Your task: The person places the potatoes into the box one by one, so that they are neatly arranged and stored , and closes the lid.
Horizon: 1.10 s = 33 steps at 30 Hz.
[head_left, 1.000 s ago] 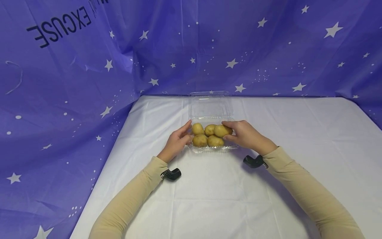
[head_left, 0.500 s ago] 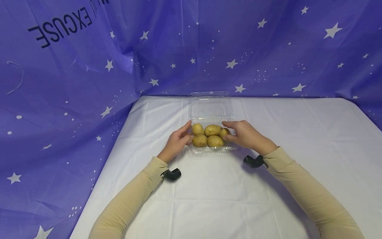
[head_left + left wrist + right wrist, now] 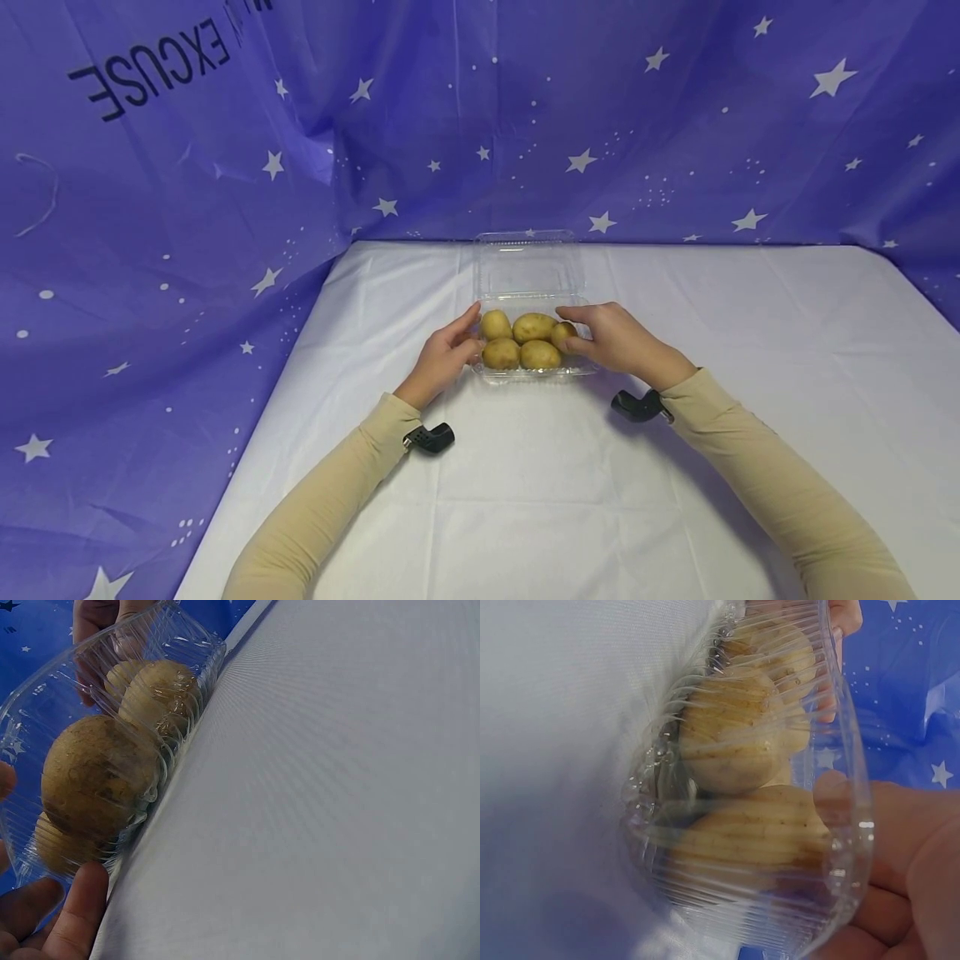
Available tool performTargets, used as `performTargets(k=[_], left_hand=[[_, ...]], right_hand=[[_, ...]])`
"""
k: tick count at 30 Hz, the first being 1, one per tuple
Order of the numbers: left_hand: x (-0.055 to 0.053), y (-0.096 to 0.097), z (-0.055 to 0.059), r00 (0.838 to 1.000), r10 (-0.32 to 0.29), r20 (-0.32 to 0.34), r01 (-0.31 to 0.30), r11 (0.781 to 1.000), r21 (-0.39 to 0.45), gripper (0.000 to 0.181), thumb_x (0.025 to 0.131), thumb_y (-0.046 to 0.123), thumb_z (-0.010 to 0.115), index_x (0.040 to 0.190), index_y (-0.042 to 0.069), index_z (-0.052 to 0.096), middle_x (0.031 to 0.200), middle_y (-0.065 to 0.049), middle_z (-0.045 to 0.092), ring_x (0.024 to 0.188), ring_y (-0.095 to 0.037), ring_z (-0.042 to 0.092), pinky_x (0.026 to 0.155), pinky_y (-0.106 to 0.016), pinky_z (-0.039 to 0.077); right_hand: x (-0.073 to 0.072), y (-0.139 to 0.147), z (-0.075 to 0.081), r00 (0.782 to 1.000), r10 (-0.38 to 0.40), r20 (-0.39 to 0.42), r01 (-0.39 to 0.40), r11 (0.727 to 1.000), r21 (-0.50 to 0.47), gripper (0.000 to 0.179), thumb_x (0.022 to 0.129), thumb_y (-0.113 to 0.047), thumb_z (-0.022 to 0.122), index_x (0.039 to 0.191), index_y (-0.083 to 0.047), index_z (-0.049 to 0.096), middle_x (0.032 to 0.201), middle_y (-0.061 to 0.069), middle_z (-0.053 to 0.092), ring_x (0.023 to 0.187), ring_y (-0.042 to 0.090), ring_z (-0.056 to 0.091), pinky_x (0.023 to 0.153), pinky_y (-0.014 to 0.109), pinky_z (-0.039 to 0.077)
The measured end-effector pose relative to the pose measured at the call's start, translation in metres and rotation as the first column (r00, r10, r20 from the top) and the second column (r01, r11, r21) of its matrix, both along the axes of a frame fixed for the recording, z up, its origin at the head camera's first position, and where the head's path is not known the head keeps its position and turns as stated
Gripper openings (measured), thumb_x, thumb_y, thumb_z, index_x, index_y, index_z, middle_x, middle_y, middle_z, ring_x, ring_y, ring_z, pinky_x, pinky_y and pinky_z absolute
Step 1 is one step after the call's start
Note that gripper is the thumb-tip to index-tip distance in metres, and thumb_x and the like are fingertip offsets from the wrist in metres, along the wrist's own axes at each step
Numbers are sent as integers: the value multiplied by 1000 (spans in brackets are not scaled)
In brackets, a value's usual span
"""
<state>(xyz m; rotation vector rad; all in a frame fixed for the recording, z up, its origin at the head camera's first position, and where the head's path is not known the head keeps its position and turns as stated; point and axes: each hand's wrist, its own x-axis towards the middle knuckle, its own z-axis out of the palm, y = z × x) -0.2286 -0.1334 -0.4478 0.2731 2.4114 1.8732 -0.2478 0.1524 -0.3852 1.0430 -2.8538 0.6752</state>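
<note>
A clear plastic clamshell container (image 3: 536,372) sits on the white table with several yellow-brown potatoes (image 3: 535,327) inside. At its left end, my left hand (image 3: 440,357) holds the container, thumb forward and index finger behind. In the left wrist view, its fingertips (image 3: 84,889) meet the ribbed end wall. My right hand (image 3: 621,337) reaches over the right end, holding a potato (image 3: 564,333) between thumb and index finger. In the right wrist view, its thumb (image 3: 832,787) lies against that potato, behind the clear wall. The other fingers are partly hidden.
The hinged clear lid (image 3: 528,267) stands open behind the potatoes. A white cloth (image 3: 517,517) covers the table, whose back edge meets a purple star-printed curtain (image 3: 450,100). Dark wrist cameras (image 3: 431,438) hang below both sleeves.
The potato in my right hand has moved down and slightly right into the container, uncovering more of the potato beside it. Both hands have stayed nearly still.
</note>
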Motion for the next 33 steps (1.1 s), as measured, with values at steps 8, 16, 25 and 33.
performTargets(k=[8,16,25,33], left_hand=[[0,1,2,1000,-10,-8,10,1000,9,68,93,7,57,158,15,39,160,-12,45,107,-22,64,79,-21,57],[0,1,2,1000,-13,0,13,1000,16,69,92,7,56,158,16,38,160,-11,44,110,-22,63,81,-21,58],[0,5,1,1000,-15,6,15,999,30,68,93,5,56,158,15,39,159,-13,45,120,-31,63,84,-22,59],[3,2,3,1000,-3,10,3,999,37,70,92,4,55,159,14,37,159,-15,45,126,-34,61,82,-21,58]], right_hand=[[-1,0,1,1000,-6,29,6,1000,-15,50,92,-14,73,135,8,61,131,25,67,121,41,65,102,54,54],[0,2,2,998,-14,62,15,1000,-26,51,92,-15,73,136,7,60,133,25,66,124,41,63,105,54,53],[3,17,-6,996,-93,1,92,983,-156,48,93,-13,70,137,4,61,132,23,67,41,8,35,72,38,53],[-2,30,-16,973,-217,75,229,934,-274,46,94,-13,69,134,7,61,130,26,67,104,39,73,95,49,59]])
